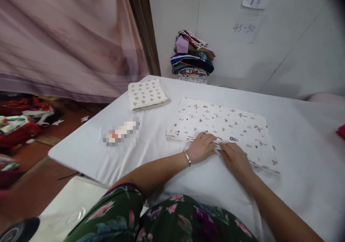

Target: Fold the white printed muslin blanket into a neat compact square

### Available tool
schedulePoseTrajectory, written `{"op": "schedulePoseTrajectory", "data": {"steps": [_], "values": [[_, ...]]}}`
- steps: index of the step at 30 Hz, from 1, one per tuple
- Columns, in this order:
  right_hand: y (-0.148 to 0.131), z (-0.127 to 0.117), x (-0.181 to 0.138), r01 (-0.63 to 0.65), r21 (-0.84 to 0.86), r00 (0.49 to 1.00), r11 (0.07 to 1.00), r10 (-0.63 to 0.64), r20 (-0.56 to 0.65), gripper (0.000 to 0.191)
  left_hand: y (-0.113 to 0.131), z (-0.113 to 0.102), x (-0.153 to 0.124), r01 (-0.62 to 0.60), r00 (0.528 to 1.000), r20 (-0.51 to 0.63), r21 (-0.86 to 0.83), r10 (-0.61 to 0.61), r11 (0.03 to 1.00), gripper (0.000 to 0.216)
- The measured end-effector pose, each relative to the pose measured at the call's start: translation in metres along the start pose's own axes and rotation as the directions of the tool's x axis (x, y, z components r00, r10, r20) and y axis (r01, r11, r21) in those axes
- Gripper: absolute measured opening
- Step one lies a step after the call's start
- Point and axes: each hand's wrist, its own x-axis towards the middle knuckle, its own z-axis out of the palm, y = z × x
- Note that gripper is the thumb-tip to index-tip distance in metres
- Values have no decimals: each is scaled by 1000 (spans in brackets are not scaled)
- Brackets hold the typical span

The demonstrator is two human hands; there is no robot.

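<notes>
A white patterned cloth (223,127), folded flat into a wide rectangle, lies in the middle of the white-covered table (302,155). Both my hands rest on its near edge. My left hand (201,147), with a silver bracelet at the wrist, has its fingers curled down over the edge of the cloth. My right hand (235,156) lies beside it, fingers pressed onto the same edge and touching the left fingertips. Whether either hand pinches the fabric or only presses on it is unclear.
A smaller folded patterned cloth (147,94) sits at the table's far left. A blurred-out object (122,131) lies left of my hands. A stack of folded coloured fabrics (192,56) stands against the white wall. A pink curtain (67,40) hangs at left.
</notes>
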Motion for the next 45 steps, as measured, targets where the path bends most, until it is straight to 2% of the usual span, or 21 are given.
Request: {"op": "schedulePoseTrajectory", "data": {"steps": [9, 18, 22, 27, 32, 35, 38, 45], "values": [[0, -4, 1, 36, -76, 999, 996, -33, 33, 30, -13, -17, -17, 14, 1000, 20, 90, -16, 996, 18], [-5, -7, 6, 33, -106, 995, 994, -23, 96, 27, -25, -32, -30, 150, 987, 25, 170, -156, 974, 17], [-6, -9, 6, 28, -99, 994, 995, -17, 111, 25, -29, -35, -34, 110, 994, 6, 170, -113, 979, 20], [-7, -7, 5, 35, -126, 996, 991, -24, 91, 21, -39, -39, -41, -30, 998, 52, 113, 24, 993, 23], [-16, 0, 10, 74, -123, 997, 990, -70, 39, 27, -41, -41, -41, -15, 999, 39, 74, 12, 997, 26], [-24, 5, 18, 115, -139, 993, 984, -110, 41, 33, -41, -41, -41, -14, 1000, 2, 88, 14, 996, 26], [-31, 9, 28, 156, -132, 987, 979, -150, 53, 30, -42, -40, -42, -23, 999, -30, 97, 26, 995, 24], [-36, 22, 33, 187, -77, 982, 979, -185, 33, 26, -46, -36, -43, -58, 998, 10, 129, 58, 990, 24]]}}
